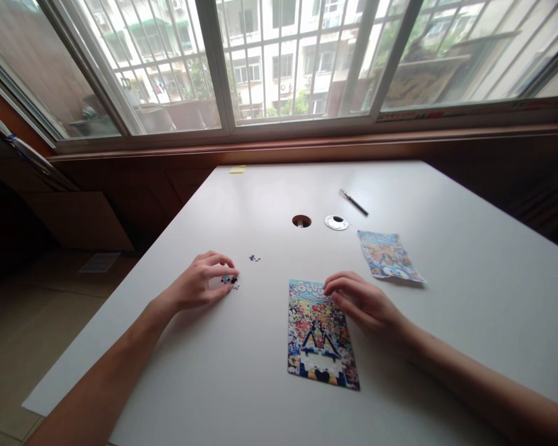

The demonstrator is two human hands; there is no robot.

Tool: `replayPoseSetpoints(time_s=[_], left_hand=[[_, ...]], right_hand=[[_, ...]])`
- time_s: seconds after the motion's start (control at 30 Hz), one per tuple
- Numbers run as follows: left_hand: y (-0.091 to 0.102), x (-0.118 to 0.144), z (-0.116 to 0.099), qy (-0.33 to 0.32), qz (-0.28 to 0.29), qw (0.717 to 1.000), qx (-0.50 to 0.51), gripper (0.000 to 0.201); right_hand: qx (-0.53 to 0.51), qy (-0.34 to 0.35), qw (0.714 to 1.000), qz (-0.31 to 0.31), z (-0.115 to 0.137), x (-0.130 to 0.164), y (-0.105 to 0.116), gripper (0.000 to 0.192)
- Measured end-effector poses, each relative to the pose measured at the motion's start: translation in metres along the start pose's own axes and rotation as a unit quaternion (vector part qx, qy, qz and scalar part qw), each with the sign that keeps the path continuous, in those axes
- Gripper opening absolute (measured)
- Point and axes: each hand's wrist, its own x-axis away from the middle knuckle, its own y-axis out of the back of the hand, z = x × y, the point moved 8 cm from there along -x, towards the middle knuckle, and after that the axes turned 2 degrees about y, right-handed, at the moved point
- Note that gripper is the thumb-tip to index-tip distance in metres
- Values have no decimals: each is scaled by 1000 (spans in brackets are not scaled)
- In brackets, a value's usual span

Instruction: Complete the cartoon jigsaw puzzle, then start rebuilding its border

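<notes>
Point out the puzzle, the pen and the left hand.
Puzzle (pixel 320 328): head view, on its printed middle, above the pale gap.
Pen (pixel 353 202): head view, about halfway along its barrel.
Left hand (pixel 196 280): head view, on the back of the hand.

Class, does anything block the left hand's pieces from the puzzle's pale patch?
Nothing visible does: between pieces and patch lie only tabletop and printed puzzle; the right hand is over the puzzle's upper right edge.
</notes>
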Motion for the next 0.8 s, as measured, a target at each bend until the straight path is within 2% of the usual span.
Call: replayPoseSetpoints(time_s=[0.17,0.43,0.8], left_hand=[[-9,-4,-2,-19,-9,1000,7,16],[-10,-4,0,-25,-16,999,13,13],[-13,-5,-10,-61,-32,998,11,14]], right_hand=[[-2,4,1000,-3,4,0,1,14],[1,5,1000,-2,4,0,0,12],[6,8,1000,0,5,-1,0,13]])
